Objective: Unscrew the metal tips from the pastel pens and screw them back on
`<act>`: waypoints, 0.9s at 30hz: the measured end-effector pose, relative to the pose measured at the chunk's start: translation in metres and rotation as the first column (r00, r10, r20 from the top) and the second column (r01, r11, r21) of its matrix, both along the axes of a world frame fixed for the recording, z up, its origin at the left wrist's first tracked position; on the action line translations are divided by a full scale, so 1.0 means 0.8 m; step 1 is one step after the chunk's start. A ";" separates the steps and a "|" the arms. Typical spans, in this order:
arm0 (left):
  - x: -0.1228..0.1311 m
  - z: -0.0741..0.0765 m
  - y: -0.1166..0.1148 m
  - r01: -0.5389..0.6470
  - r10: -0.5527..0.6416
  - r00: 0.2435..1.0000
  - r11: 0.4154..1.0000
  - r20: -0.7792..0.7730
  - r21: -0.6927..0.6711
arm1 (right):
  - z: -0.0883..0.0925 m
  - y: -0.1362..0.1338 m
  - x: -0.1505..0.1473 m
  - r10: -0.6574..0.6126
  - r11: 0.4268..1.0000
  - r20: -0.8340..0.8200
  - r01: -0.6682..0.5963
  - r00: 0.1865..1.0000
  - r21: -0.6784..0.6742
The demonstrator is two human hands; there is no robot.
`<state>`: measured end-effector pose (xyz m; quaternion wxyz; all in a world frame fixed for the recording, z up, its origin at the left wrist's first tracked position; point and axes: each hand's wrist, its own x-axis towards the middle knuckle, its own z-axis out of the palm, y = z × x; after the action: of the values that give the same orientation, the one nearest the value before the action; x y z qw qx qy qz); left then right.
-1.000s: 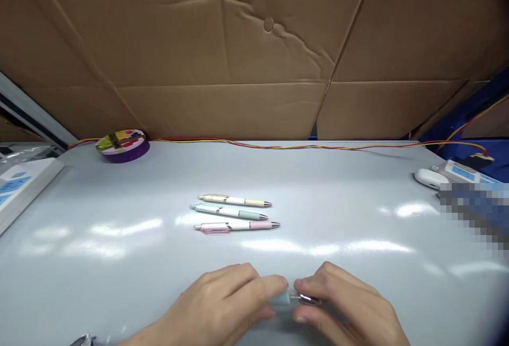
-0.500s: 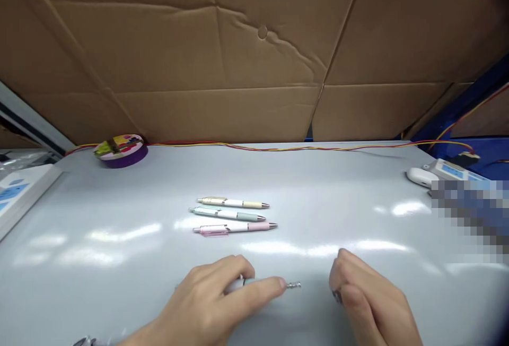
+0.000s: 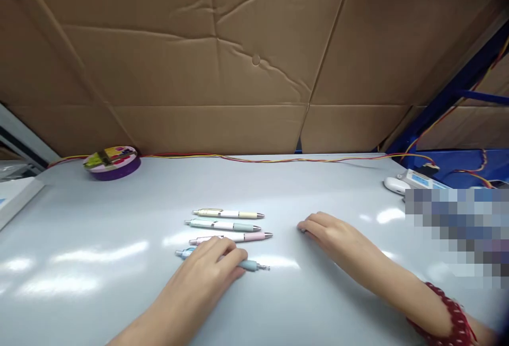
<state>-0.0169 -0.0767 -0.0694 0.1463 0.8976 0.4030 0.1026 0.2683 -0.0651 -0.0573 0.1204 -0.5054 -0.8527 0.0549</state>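
My left hand [image 3: 218, 261] is closed over a light blue pen [image 3: 250, 265] just above the table, below the other pens. Its bare metal front end, without a cone, points right. A yellow pen [image 3: 228, 214], a green pen [image 3: 225, 225] and a pink pen [image 3: 254, 236] lie side by side with their tips to the right. My right hand [image 3: 326, 229] is at the table right of the pen tips, fingers pinched. A small dark metal piece shows under its fingertips, perhaps a pen tip; most of it is hidden.
A round purple tin [image 3: 115, 168] stands at the back left. Red and yellow wires [image 3: 254, 161] run along the rear edge before a cardboard wall [image 3: 159, 70]. At right are a white rounded case [image 3: 395, 185], a power strip [image 3: 421, 180] and a blurred patch.
My left hand has moved the blue pen up beside the row of pens. My right hand has reached forward and left to the table near the pen tips. The view has shifted slightly.
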 end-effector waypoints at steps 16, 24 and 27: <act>0.001 0.005 -0.003 0.153 -0.209 0.975 0.881 0.078 0.447 | 0.004 0.009 -0.069 0.079 0.994 0.110 -0.086 0.991 0.065; -0.005 0.006 0.002 -0.008 -0.136 0.979 0.717 0.151 0.698 | 0.026 -0.034 -0.079 0.053 0.980 -0.145 -0.023 0.988 0.197; -0.008 0.013 0.002 0.003 -0.168 0.966 0.764 0.195 0.646 | 0.027 -0.062 -0.079 0.072 0.954 -0.282 0.017 0.957 0.300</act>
<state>-0.0232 -0.0751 -0.0588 -0.1159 0.8917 0.2814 0.3351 0.2053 -0.1146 -0.0353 0.3181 -0.4558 -0.8313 0.0002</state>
